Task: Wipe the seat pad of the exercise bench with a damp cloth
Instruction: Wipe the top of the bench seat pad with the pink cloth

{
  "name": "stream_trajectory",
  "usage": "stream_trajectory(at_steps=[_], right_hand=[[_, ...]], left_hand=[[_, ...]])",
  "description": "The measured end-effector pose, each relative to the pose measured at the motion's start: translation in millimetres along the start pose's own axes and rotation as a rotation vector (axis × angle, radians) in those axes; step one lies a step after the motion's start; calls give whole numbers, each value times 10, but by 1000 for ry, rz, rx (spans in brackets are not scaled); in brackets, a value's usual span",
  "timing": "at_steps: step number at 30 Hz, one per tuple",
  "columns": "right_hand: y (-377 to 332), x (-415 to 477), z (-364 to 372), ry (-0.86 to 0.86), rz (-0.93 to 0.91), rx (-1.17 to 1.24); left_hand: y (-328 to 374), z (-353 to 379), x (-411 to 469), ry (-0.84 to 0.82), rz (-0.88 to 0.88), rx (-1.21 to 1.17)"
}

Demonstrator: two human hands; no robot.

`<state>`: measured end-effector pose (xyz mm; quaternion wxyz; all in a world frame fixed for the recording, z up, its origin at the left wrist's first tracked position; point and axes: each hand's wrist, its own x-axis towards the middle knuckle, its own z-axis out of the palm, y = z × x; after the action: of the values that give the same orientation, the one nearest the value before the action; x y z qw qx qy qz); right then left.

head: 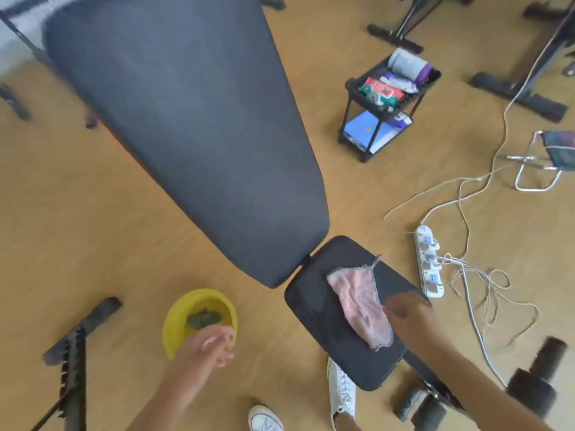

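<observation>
The black seat pad (314, 309) of the exercise bench lies low in the middle. A pink cloth (361, 303) is spread across it. My right hand (407, 312) hovers blurred at the cloth's right edge; whether it touches the cloth is unclear. On the floor to the left stands a yellow bowl (177, 318) with a dark green cloth (203, 318) inside. My left hand (211, 343) is over the bowl's near rim, fingers loosely apart and holding nothing.
The long grey back pad (186, 119) rises up and left. A black rack (385, 98) of supplies stands at the upper right. A white power strip (429, 262) and loose cables lie right of the seat. Foam rollers (535, 393) and my white shoes (342, 390) are near.
</observation>
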<state>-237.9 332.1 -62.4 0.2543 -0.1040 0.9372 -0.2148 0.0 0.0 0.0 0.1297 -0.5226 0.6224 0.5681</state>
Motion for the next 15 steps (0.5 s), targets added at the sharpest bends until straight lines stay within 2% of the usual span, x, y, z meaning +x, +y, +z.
stream_trajectory(at_steps=[2, 4, 6, 8, 12, 13, 14, 15], right_hand=[[299, 407, 338, 20, -207, -263], [509, 758, 660, -71, -469, -493], [707, 1022, 940, -110, -726, -644], [885, 1247, 1136, -100, -879, -700], [914, 1361, 1258, -176, -1281, -612], [932, 1359, 1238, -157, -1316, -555], [943, 1359, 1200, -108, -1264, -475], [943, 1356, 1179, -18, -1131, -386]], left_hand=[[-105, 445, 525, -47, 10, 128], [-132, 862, 1028, -107, -3, 174], [-228, 1220, 1409, -103, 66, 277], [-278, 1460, 1732, -41, 148, 347], [-290, 1729, 2049, 58, 191, 338], [-309, 1748, 2062, 82, 207, 345], [-326, 1751, 2075, 103, 218, 355], [-339, 1753, 2082, 113, 223, 366]])
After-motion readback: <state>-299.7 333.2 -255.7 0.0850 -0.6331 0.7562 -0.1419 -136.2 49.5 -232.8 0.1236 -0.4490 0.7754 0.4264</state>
